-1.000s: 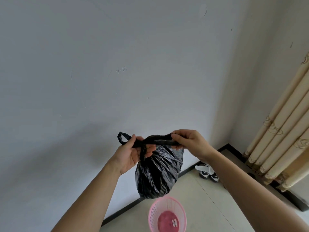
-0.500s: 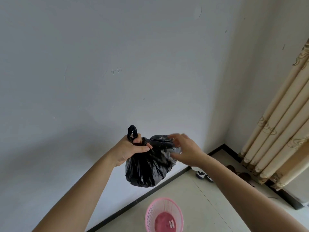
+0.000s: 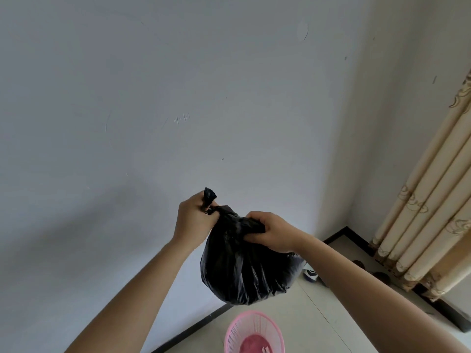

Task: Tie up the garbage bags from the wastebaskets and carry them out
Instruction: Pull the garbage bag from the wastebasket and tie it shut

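While the left hand [image 3: 191, 220] pinches the twisted neck of the crinkled, glossy black garbage bag [image 3: 244, 271], the right hand [image 3: 270, 231] grips its top; the round bag hangs above the pink lattice wastebasket [image 3: 254, 332].

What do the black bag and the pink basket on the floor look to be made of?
The garbage bag looks like thin plastic film with a glossy black finish: it shows fine crinkles, soft folds and light streaks. The wastebasket is probably moulded plastic in uniform pink, judging by its regular lattice wall and smooth rim.
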